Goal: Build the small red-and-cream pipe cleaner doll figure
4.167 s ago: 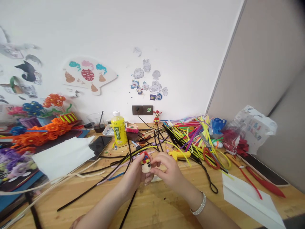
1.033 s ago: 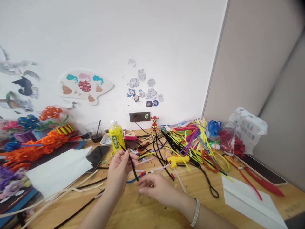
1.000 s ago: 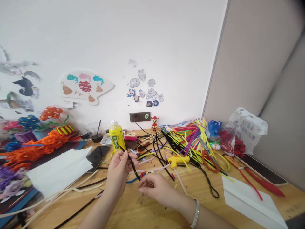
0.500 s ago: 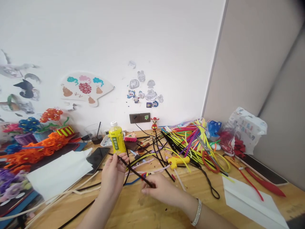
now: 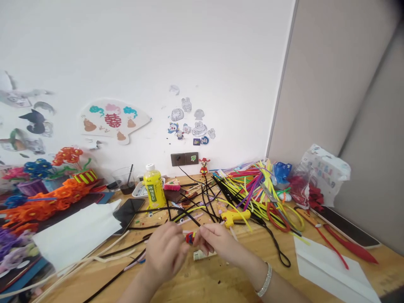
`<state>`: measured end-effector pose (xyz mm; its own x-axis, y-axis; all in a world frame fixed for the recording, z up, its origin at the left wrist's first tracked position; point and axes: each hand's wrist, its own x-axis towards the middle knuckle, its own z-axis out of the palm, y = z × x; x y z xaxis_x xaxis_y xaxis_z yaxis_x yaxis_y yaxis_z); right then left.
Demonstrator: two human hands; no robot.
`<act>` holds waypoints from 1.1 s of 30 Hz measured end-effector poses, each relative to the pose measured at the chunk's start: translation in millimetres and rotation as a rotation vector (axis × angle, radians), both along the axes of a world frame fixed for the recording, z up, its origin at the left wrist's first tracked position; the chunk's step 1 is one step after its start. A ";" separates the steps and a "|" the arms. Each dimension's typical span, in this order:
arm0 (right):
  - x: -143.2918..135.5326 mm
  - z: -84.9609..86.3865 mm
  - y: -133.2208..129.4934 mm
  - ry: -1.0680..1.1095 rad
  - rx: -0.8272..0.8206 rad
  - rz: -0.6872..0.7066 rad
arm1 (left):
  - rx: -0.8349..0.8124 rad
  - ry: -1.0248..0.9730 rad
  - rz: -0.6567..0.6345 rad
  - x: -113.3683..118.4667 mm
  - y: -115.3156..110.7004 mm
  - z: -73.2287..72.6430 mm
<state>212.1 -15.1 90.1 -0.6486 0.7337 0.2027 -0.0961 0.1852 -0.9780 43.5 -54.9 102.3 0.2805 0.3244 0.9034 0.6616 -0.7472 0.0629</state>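
Observation:
My right hand is closed on one end of a black pipe cleaner, which arches away to the left in front of the yellow drink bottle. Beside it, my left hand has curled fingers that are smeared by motion, so whether they hold anything is unclear. A small red, yellow and blue piece shows in the gap between both hands, partly covered. Under the right hand's fingers lies a pale greenish object, mostly hidden.
A yellow glue gun lies behind my right hand. Further right are orange-handled scissors and a heap of coloured pipe cleaners. White paper, a dark phone and orange pipe-cleaner flowers lie left. A red-hatted figurine stands by the wall.
My left hand has let go of the black pipe cleaner's far part and moved down and right, closer to my right hand. The pipe cleaner now lies flatter, and the pale greenish object has come into view.

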 end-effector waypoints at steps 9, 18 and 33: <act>1.9 -4.5 4.2 0.110 -0.081 0.080 | 0.126 0.403 0.194 8.9 8.1 2.6; 13.8 7.1 9.0 0.113 -0.042 0.001 | 0.077 0.439 0.309 11.9 10.9 4.3; 10.2 3.4 7.6 0.160 -0.292 0.023 | 0.049 0.415 0.270 6.6 15.0 -5.9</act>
<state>222.3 -7.5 93.5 -0.6425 0.7614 0.0862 -0.2535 -0.1050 -0.9616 50.1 -39.9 96.4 0.5314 0.3951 0.7493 0.7939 -0.5409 -0.2778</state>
